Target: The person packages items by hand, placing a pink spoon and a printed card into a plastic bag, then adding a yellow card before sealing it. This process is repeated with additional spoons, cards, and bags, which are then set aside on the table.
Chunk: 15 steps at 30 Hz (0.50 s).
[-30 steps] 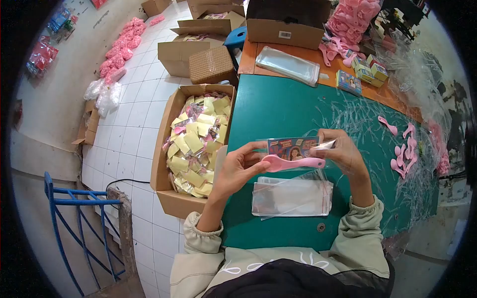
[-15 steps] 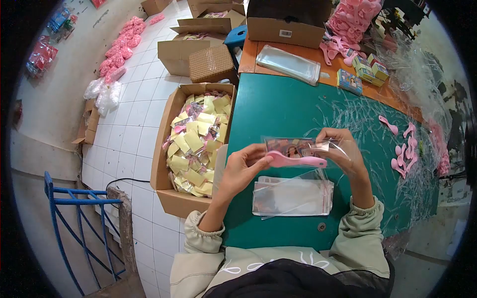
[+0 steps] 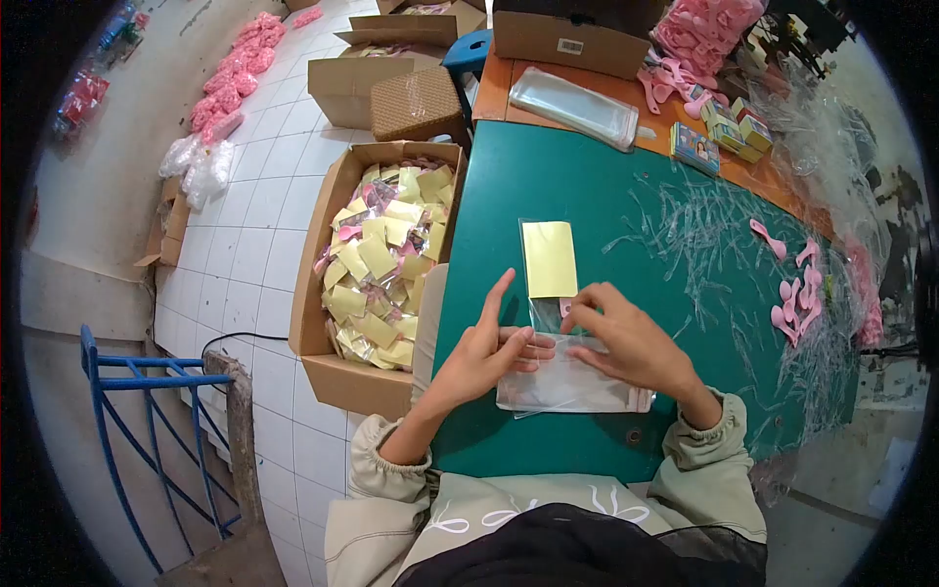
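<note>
Head view: the big green desk (image 3: 528, 186) fills the middle, and every place here is told from the pile of clear bags (image 3: 597, 386) near its front edge. Left of the pile, just past the desk's side edge, sits a big brown box (image 3: 357, 391) full of packs with yellow cards. Thin, crinkly plastic strips (image 3: 714, 235) spread out to the right of the pile and farther back.

The left hand (image 3: 484, 352) is at the pile's left back corner. It is open, with the pointing finger stuck out and the other fingers over the bags. The right hand (image 3: 626, 342) is over the back of the pile. Its fingers are bent and partly open, and its fingertips are by the low end of the packet. I cannot tell if either hand has hold of anything.

The packet (image 3: 537, 311) lies behind the pile, with its low end close to the bags. It is clear and shiny, and longer than it is wide. Inside is a plain yellow card (image 3: 551, 259) with straight edges. A bit of pink (image 3: 565, 306) peeks out below the card. Open green space lies behind the packet and on both sides of it. The strips are well apart from it, to the right.
</note>
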Available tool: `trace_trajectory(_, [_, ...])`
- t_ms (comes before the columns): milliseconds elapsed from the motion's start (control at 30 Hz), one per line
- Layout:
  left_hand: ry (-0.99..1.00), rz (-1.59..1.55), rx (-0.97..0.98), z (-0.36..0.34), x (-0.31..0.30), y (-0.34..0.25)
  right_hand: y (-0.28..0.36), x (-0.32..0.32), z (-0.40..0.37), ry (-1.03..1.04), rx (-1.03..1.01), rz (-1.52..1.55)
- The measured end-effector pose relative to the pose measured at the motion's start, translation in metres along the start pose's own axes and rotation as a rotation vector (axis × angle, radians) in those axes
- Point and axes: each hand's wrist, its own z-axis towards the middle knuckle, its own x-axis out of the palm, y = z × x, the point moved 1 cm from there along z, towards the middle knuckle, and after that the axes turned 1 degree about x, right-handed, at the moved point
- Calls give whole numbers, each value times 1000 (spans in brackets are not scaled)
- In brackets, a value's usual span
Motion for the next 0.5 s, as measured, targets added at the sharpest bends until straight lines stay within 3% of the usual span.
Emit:
trace_trajectory(167, [-43,269,-4,-20,12,-20,4,23,1,-31,-94,73])
trace_trajectory(500, [-55,404,-22,-26,10,-9,2,33,4,10,-85,177])
